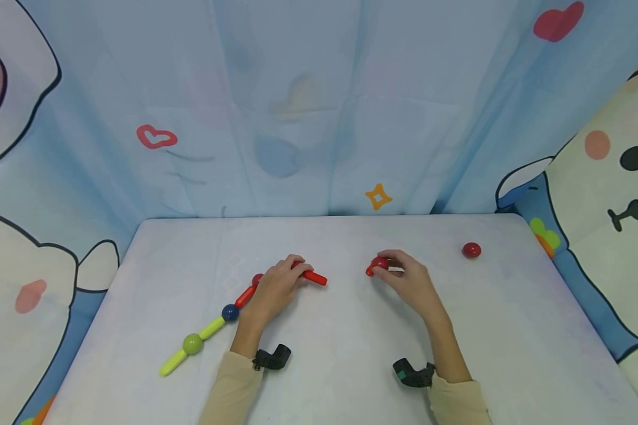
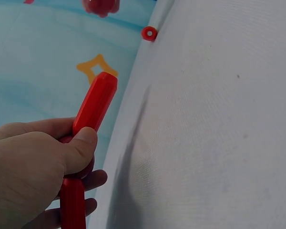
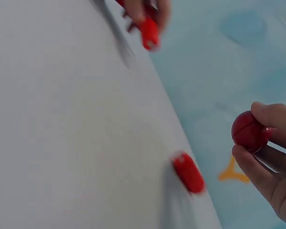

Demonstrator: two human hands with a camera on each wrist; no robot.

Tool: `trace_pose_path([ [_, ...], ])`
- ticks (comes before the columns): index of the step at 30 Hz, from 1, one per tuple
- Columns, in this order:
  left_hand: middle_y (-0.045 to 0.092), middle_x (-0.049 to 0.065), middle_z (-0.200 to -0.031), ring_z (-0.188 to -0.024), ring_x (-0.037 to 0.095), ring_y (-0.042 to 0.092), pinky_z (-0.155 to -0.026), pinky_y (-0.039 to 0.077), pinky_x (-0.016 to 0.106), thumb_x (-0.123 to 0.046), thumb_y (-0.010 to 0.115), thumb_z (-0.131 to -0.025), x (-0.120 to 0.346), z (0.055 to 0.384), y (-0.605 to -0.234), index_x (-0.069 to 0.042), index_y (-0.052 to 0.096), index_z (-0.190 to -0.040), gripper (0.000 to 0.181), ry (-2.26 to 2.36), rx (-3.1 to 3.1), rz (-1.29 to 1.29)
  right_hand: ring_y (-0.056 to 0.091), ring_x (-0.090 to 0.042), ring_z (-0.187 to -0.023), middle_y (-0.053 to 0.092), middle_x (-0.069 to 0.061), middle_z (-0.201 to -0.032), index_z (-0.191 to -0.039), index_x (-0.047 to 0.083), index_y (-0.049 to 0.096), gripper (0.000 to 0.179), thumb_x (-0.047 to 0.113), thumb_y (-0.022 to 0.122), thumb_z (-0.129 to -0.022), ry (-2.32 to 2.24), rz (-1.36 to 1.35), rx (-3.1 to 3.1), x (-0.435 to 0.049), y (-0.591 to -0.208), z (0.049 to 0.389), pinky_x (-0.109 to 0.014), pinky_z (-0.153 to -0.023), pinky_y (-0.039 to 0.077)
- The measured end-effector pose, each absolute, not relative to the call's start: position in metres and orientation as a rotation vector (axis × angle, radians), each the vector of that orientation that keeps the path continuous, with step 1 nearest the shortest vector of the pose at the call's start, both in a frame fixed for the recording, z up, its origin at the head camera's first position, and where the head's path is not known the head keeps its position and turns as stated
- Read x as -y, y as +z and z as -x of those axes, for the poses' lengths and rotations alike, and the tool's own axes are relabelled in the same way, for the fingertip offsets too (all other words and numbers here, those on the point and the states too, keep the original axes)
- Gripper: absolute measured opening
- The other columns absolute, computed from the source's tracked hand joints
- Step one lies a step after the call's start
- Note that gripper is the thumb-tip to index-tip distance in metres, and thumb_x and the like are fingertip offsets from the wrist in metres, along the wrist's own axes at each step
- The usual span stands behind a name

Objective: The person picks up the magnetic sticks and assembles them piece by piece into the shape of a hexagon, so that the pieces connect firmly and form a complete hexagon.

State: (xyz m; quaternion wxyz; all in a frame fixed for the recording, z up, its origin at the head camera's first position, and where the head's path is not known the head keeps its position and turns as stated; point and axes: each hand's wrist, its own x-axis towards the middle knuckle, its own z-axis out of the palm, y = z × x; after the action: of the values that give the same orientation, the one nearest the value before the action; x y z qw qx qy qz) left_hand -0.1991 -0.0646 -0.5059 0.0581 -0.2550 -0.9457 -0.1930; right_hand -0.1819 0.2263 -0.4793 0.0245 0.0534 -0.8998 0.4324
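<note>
Pinching a smooth red ball [image 3: 247, 131] between thumb and fingertips of the inward-angled right hand [image 1: 406, 284], above the white table [image 1: 351, 354], near a faceted red rod [image 3: 188, 173]; gripping a ball-and-rod chain [image 1: 230, 313] in the left hand [image 1: 277, 290] with curled fingers.

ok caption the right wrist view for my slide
Right hand pinches a red ball; a red rod lies nearby.

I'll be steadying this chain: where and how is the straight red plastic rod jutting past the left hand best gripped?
Probably across its exposed middle, from the person's right. The straight red plastic rod points that way with its right end free, while the left hand partly covers its other end. Its faceted sides should suit a pinch.
</note>
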Motion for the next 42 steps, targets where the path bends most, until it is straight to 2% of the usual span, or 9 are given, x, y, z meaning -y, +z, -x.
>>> trace_pose_path([
  [4, 0.058, 0.002, -0.126, -0.104, 0.02, 0.061, -0.089, 0.053, 0.035, -0.019, 0.066, -0.093, 0.065, 0.199, -0.506, -0.022, 0.061, -0.123, 0.031, -0.574, 2.873, 0.774, 0.065, -0.03, -0.105, 0.065, -0.014, -0.117, -0.121, 0.006, 0.06, 0.038, 0.023, 0.071, -0.089, 1.386, -0.245, 2.842, -0.193, -0.486, 0.179, -0.039, -0.087, 0.057],
  [9, 0.058, 0.002, -0.127, -0.106, 0.02, 0.061, -0.092, 0.052, 0.036, -0.019, 0.065, -0.093, 0.064, 0.199, -0.504, -0.023, 0.061, -0.123, 0.031, -0.577, 2.89, 0.765, 0.067, -0.03, -0.103, 0.068, -0.012, -0.114, -0.121, 0.006, 0.061, 0.039, 0.022, 0.073, -0.087, 1.396, -0.248, 2.883, -0.175, -0.491, 0.175, -0.041, -0.086, 0.057],
  [24, 0.058, 0.001, -0.125, -0.105, 0.018, 0.061, -0.091, 0.053, 0.035, -0.018, 0.066, -0.093, 0.061, 0.198, -0.501, -0.024, 0.061, -0.122, 0.03, -0.561, 2.865, 0.791, 0.068, -0.028, -0.102, 0.069, -0.012, -0.114, -0.118, 0.005, 0.063, 0.035, 0.017, 0.072, -0.087, 1.514, -0.34, 2.867, -0.157, -0.505, 0.175, -0.041, -0.089, 0.056],
  [32, 0.059, 0.001, -0.124, -0.104, 0.019, 0.062, -0.091, 0.053, 0.035, -0.015, 0.066, -0.092, 0.059, 0.196, -0.501, -0.023, 0.062, -0.121, 0.031, -0.579, 2.846, 0.807, 0.067, -0.027, -0.104, 0.068, -0.011, -0.115, -0.12, 0.004, 0.063, 0.038, 0.018, 0.073, -0.086, 1.505, -0.312, 2.874, -0.157, -0.507, 0.175, -0.04, -0.089, 0.056],
  [42, 0.058, 0.002, -0.128, -0.112, 0.02, 0.058, -0.092, 0.054, 0.034, -0.016, 0.066, -0.092, 0.059, 0.197, -0.501, -0.021, 0.062, -0.122, 0.031, -0.521, 2.849, 0.785, 0.067, -0.031, -0.109, 0.064, -0.014, -0.125, -0.126, 0.006, 0.058, 0.045, 0.016, 0.074, -0.086, 1.509, -0.2, 2.921, -0.158, -0.504, 0.173, -0.041, -0.09, 0.056],
])
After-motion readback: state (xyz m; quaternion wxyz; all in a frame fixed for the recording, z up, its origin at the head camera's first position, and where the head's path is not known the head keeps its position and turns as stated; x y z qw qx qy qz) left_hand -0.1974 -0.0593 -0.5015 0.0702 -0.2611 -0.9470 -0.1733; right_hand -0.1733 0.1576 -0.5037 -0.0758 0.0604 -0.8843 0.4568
